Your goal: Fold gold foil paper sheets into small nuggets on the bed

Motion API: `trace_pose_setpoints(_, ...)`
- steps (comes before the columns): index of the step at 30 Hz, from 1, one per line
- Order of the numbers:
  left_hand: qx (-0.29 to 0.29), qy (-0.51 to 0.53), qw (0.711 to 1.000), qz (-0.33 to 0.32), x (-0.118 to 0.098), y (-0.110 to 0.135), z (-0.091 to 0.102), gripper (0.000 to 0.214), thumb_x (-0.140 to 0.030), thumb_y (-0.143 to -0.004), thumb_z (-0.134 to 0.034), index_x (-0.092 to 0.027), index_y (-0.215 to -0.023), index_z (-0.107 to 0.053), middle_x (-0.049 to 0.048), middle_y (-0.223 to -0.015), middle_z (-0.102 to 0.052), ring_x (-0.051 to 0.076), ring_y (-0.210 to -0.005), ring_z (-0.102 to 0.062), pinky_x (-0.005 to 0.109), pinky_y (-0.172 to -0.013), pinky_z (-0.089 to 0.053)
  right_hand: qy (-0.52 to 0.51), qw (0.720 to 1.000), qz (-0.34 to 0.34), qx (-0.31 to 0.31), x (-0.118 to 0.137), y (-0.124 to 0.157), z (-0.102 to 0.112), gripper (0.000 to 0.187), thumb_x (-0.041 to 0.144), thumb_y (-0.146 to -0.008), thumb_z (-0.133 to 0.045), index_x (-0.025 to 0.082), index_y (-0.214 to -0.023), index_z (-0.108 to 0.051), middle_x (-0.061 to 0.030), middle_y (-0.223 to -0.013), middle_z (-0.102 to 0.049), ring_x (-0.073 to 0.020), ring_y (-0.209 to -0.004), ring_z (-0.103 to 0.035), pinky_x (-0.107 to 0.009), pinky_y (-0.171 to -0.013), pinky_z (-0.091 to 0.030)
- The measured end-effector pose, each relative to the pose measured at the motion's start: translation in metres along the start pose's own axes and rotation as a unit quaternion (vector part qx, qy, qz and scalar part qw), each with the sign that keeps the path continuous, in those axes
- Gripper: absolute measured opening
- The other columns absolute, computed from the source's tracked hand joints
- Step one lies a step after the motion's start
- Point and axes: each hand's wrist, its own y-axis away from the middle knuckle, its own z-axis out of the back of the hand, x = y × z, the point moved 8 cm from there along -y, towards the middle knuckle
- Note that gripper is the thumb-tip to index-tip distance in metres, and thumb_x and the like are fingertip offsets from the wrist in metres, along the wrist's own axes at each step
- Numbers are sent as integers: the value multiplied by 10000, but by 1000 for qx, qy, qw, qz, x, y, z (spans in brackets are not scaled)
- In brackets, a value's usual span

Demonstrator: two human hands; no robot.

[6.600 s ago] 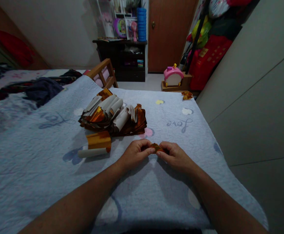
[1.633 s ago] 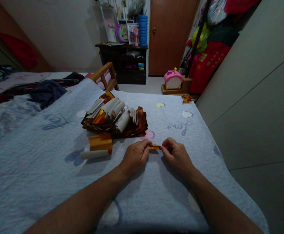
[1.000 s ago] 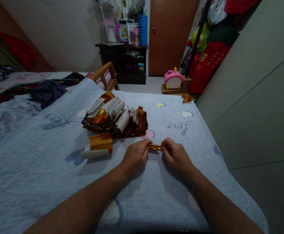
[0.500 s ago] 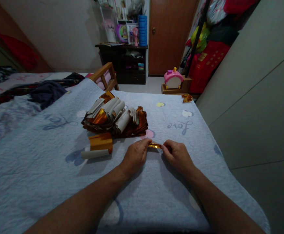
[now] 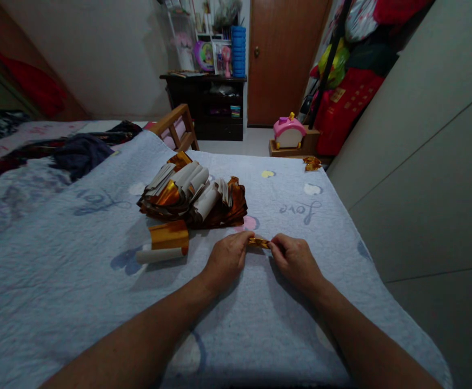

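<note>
Since a moment ago, both hands have edged toward the paper pile (image 5: 193,195) at eleven o'clock. Left hand (image 5: 225,259) and right hand (image 5: 296,260) pinch opposite ends of the gold foil strip (image 5: 258,241) just above the blanket (image 5: 77,281). The strip looks light, thin and easily creased, so the ends seem the best hold.

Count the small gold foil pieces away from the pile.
2: one gold foil piece pinched between left hand and right hand; a second piece at the bedspread's far right corner. The foil pile may hide more.

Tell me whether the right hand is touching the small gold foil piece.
Touching: the head view shows the right hand pinching one end of the gold foil piece.
</note>
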Motion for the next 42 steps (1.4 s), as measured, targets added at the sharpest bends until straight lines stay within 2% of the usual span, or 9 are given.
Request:
trace_pose_setpoints(14,-6,-3,1000,6,1,1,1,289,-40,-932,-518,-159,-1157,-655,92,-1087,-778,241,-963,-752,358,-848,-608,-43,999,-18,-26,0,0,5,220,230,-887,-510,176,-714,-635,-18,-609,-618,-141,-554,-559,-265,-590,-356)
trace_pose_setpoints(27,-14,5,1000,-17,-3,2,1,269,-70,-953,-507,-152,-1163,-655,93,-1069,-779,235,-936,-752,357,-833,-611,-14,1000,-15,-23,2,0,4,226,227,-883,-486,188,-674,-563,-14,-594,-579,-144,-551,-539,-267,-584,-326)
trace_pose_setpoints(42,-8,8,1000,-10,-2,1,0,299,-64,-951,-477,-178,-1167,-651,82,-1101,-773,217,-969,-744,340,-863,-598,8,1000,-2,-20,2,1,3,216,218,-914,-490,189,-726,-592,-27,-626,-613,-158,-574,-556,-277,-602,-343)
